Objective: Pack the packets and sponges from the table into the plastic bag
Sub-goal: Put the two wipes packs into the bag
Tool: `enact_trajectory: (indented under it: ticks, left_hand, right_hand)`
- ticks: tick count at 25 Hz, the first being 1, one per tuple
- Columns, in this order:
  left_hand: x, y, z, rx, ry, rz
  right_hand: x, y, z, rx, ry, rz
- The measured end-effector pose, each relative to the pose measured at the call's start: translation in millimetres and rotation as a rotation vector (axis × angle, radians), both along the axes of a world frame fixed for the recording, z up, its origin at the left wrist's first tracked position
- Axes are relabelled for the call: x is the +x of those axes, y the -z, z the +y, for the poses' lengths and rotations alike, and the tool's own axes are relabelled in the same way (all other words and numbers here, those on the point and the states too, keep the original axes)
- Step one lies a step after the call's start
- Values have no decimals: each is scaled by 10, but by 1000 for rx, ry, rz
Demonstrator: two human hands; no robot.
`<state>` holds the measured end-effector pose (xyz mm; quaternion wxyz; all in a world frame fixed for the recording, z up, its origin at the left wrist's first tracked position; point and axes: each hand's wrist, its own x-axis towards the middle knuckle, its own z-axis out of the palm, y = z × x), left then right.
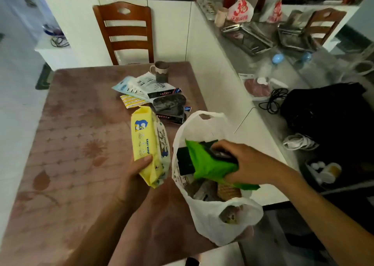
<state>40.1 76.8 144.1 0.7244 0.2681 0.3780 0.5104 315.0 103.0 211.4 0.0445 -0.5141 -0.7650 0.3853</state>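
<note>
Lying in left grip (139,169): yellow packet (148,144).

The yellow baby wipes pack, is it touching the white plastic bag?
Cannot tell. In the head view the yellow baby wipes pack, gripped by the left hand, sits right beside the white plastic bag rim, with no plain gap or contact.

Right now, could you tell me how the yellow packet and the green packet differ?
The yellow packet is held by the left hand above the table, outside the plastic bag; the green packet sits in the bag's mouth, gripped by the right hand. The yellow one carries printed pictures and lettering; the green one looks plain. Both are soft packets, each held in one hand.
</note>
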Motion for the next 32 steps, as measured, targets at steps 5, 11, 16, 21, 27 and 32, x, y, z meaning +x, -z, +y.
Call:
enact_trajectory:
  ticks: [5, 11, 16, 21, 27, 32]
  left_hand:
    - [66, -123, -260, 57, -167, 180]
    - [44, -135, -362, 151, -201, 399]
    - [349, -124, -167, 224, 37, 545]
    - [655, -113, 205, 252, 134, 595]
    - [946, 233, 506, 361, 722, 995]
    - [934, 489, 428, 329, 1261, 1234]
  right_hand:
    - [77, 1014, 83, 173, -365, -525]
    - [139, 1089, 100, 318, -198, -384]
    - [342, 841, -170, 158, -204, -283]
    - [406, 363, -430, -116, -226, -7]
    - [397, 90, -611, 90, -344, -195]
    - [543, 53, -594, 67, -279, -230]
